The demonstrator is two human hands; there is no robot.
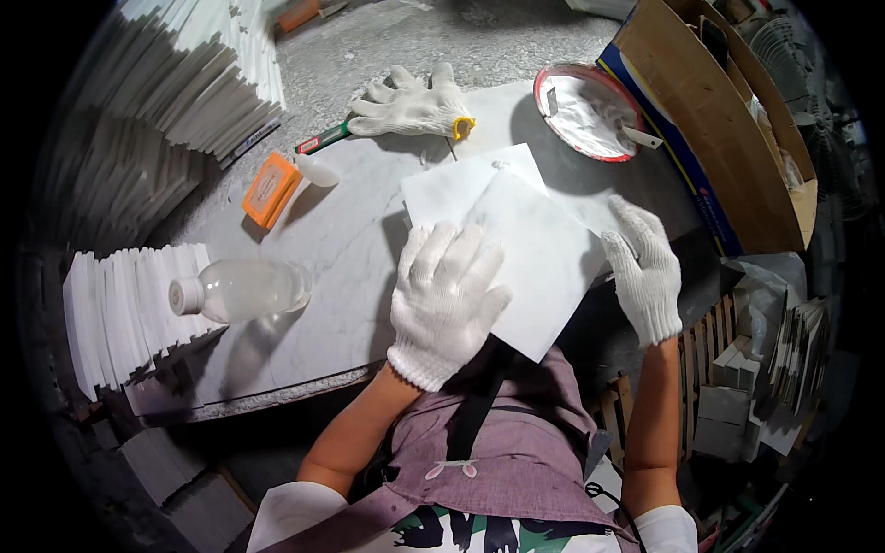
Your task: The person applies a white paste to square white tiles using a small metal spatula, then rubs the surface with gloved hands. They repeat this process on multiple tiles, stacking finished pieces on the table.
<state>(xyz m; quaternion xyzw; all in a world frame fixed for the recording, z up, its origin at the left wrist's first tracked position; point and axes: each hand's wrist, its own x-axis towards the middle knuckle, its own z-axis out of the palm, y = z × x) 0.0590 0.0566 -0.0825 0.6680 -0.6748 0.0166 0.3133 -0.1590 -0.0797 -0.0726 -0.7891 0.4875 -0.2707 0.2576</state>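
My left hand (446,300), in a white knit glove, lies flat with fingers spread on the left part of a thin white square tile (544,267). The tile is turned cornerwise, and its near corner juts over the table's front edge. Under it, another white tile (521,164) shows at the far side. At the upper tile's right corner is my gloved right hand (645,272), its thumb tip close to the edge and its fingers held apart from the thumb. Whether the thumb touches the tile is hard to tell.
On the marble-patterned table (341,230) are a clear bottle (253,290), an orange box (271,191), a loose white glove (410,103) over a green-handled tool (323,138), and a red-rimmed bowl of white paste (590,111). White tile stacks (138,309) stand left, a cardboard box (710,111) right.
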